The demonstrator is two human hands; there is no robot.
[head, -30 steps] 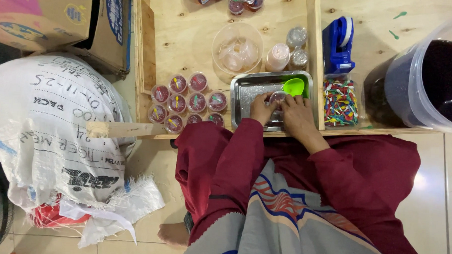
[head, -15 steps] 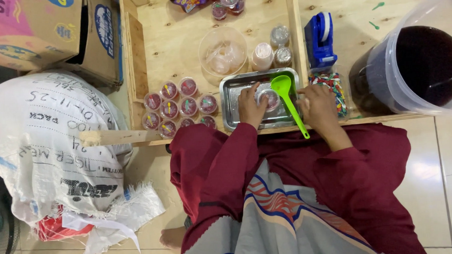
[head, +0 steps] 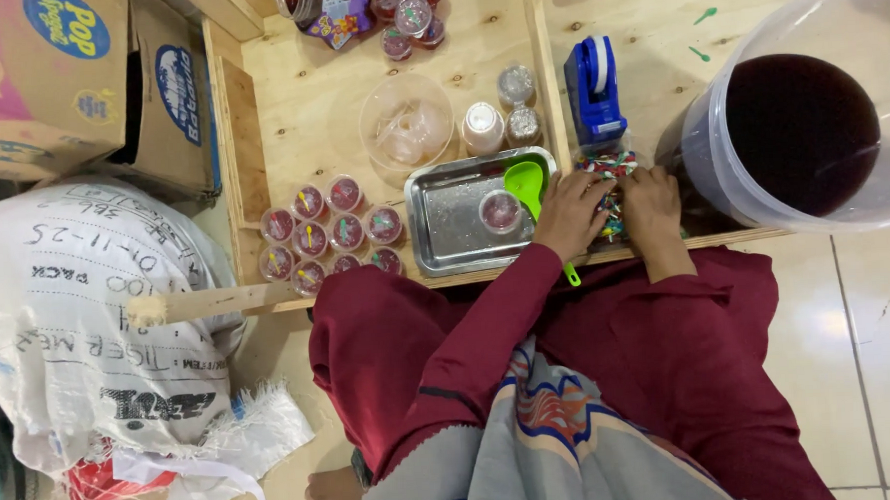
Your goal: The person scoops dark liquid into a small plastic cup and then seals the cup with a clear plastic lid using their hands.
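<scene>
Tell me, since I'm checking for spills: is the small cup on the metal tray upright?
Upright: the small cup stands in the metal tray, its round top facing the camera.

There is one view only, taken from a camera on the person's head and aimed almost straight down, so nothing is shared with a second view. It looks from well above the lap: the red sleeves and patterned cloth fill the lower middle, and both hands sit near the centre, the left hand [head: 571, 214] and right hand [head: 651, 205] side by side at the near edge of the low wooden tabletop [head: 308, 127]. The far side of the tabletop runs along the top edge. The tiled floor [head: 878, 353] shows at lower right, a printed white sack [head: 83, 332] at left.
</scene>
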